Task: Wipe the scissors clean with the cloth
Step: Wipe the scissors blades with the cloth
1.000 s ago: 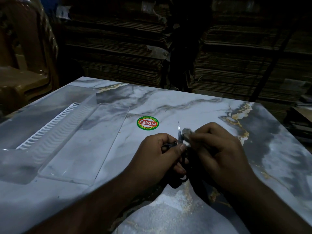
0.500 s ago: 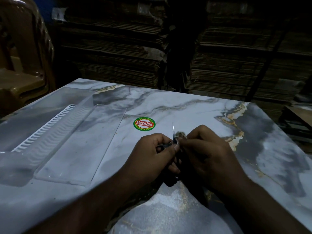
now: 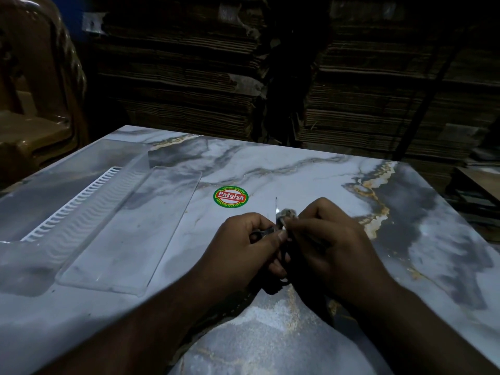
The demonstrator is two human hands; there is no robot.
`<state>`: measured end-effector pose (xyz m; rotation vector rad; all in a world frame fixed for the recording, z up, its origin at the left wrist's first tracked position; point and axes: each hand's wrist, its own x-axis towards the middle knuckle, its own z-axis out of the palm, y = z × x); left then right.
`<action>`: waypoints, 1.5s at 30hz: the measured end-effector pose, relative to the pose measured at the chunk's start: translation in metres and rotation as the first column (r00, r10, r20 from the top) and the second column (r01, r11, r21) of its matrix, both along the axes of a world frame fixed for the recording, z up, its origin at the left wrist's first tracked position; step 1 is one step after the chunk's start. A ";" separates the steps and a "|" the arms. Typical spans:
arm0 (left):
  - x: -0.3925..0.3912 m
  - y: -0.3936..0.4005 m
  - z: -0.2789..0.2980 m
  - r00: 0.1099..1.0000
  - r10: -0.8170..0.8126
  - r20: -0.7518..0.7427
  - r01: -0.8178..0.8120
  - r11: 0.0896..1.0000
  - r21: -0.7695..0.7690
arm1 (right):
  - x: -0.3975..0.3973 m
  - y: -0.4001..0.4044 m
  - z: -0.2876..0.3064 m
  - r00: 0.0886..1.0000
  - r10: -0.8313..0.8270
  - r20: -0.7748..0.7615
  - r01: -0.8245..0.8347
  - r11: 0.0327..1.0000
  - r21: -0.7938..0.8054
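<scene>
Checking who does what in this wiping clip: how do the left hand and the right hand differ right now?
The left hand grips the scissors low down, near the dark handles, while the right hand pinches the cloth against the blade. The left hand sits nearer the clear plastic tray; the right hand lies over the table's darker marbling. Both have curled fingers and meet at the upright blade.
</scene>
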<state>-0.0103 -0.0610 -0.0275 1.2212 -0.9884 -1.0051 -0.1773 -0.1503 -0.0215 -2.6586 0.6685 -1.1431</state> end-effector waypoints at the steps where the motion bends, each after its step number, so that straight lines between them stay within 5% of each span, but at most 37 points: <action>1: 0.000 -0.001 0.000 1.000 0.007 -0.007 -0.007 1.000 -0.006 | 0.000 0.000 0.000 1.000 0.008 -0.006 -0.008 1.000 -0.010; 5: 0.000 -0.002 -0.002 0.999 -0.017 -0.035 0.017 1.000 0.004 | -0.001 -0.009 0.002 0.994 -0.094 0.053 0.092 0.995 0.046; 9: 0.002 -0.003 -0.003 1.000 0.002 -0.027 -0.002 1.000 -0.016 | 0.000 -0.003 -0.001 1.000 0.006 -0.014 -0.006 1.000 -0.013; 19: 0.001 0.000 -0.001 0.999 -0.007 -0.053 0.005 1.000 -0.025 | -0.001 -0.008 0.000 0.999 -0.035 0.016 0.036 0.999 -0.011; 24: 0.000 0.001 0.004 0.997 -0.035 -0.069 0.035 0.999 -0.010 | -0.005 -0.014 0.003 0.955 -0.216 0.202 0.193 0.973 0.127; 28: 0.004 -0.003 0.004 0.999 -0.014 -0.029 0.013 0.999 -0.030 | -0.007 -0.002 0.011 0.912 -0.195 0.362 0.091 0.954 0.286; 33: 0.003 -0.002 0.002 1.000 0.018 -0.010 -0.019 0.999 -0.039 | 0.006 0.003 0.006 0.992 0.004 0.123 -0.009 0.999 0.041; 37: 0.000 -0.001 0.003 1.000 0.002 -0.020 -0.003 1.000 -0.030 | 0.003 -0.006 0.004 0.984 -0.090 0.152 0.077 0.993 0.088; 41: -0.004 0.000 0.003 0.998 -0.003 -0.057 0.002 1.000 -0.028 | 0.000 0.000 0.003 0.998 -0.015 0.058 0.016 1.000 -0.014; 45: -0.004 0.000 0.003 0.999 -0.016 -0.041 0.016 1.000 -0.018 | 0.001 -0.009 0.005 0.979 -0.127 0.157 0.117 0.990 0.072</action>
